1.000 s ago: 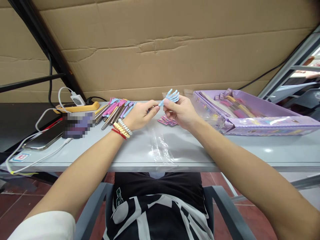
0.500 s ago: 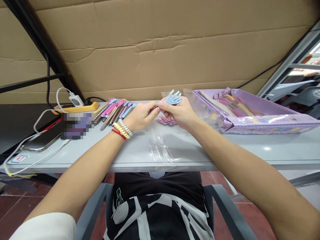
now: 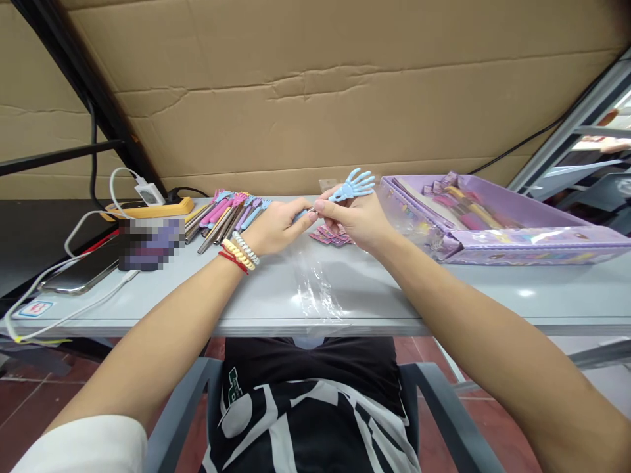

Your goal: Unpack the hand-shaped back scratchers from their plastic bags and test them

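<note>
Between my two hands is a back scratcher point(image 3: 353, 186) with a light blue, hand-shaped head. My right hand point(image 3: 359, 215) is closed near its head, which sticks up above the fingers. Closed around the blue handle end is my left hand point(image 3: 282, 226), with bracelets at the wrist; a short metal stretch shows between the fingertips. Left of my left hand lies a pile of similar back scratchers point(image 3: 227, 213) in pink, blue, purple and yellow with metal rods. Small pink printed cards point(image 3: 331, 236) lie under my right hand, partly hidden by it.
A purple display box point(image 3: 532, 246) with colourful items inside stands at the right. Clear plastic wrap point(image 3: 318, 295) lies by the table's front edge. At the left are a phone point(image 3: 81, 268), white cables and a yellow power strip point(image 3: 148, 209). Cardboard point(image 3: 315, 85) rises behind the table.
The blue hand-shaped head has turned and shifted slightly up and right, its fingers now pointing more to the right. Part of the blue handle now shows at my left hand.
</note>
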A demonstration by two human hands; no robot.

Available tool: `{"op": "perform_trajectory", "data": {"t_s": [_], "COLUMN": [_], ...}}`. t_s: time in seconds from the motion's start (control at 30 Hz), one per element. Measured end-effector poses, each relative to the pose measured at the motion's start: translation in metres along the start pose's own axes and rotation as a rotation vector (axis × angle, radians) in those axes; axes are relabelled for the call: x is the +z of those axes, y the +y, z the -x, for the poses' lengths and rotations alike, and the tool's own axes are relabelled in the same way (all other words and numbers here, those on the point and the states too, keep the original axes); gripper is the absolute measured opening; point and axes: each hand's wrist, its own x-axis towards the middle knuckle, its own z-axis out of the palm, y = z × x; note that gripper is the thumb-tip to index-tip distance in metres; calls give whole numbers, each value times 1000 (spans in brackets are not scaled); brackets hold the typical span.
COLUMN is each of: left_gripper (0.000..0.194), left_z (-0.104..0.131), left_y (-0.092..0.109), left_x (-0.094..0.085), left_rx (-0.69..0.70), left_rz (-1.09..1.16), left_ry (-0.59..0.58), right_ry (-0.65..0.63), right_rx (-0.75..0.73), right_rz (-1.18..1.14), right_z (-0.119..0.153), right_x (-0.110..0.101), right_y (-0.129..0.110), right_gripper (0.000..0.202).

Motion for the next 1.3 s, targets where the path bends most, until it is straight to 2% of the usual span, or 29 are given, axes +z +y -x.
{"op": "perform_trajectory", "data": {"t_s": [0.33, 0.67, 0.83, 0.97, 1.1, 1.17, 1.3], "left_gripper": [45, 45, 46, 44, 44, 44, 43], "left_z": [-5, -2, -6, -3, 2, 2, -1], "left_y": [-2, -11, -10, -13, -15, -13, -4], "left_x": [0, -8, -8, -9, -8, -6, -3], "left_rx": [-30, -117, -144, -147, -146, -138, -73], "left_rz": [79, 80, 98, 65, 13, 5, 3], "left_ry": [-13, -69, -102, -91, -75, -59, -38], "right_ry": [109, 363, 371, 378, 389, 313, 39], "right_rx": [-106, -190, -177, -116, 7, 77, 156], "right_rz": [38, 8, 37, 3, -132, -164, -117], "right_z": [-4, -12, -12, -15, -14, -11, -1], "right_x": [-9, -59, -74, -66, -45, -33, -12], "right_y": [-7, -30, -34, -30, -23, -19, -12], "right_gripper": [37, 32, 32, 31, 34, 40, 48]}}
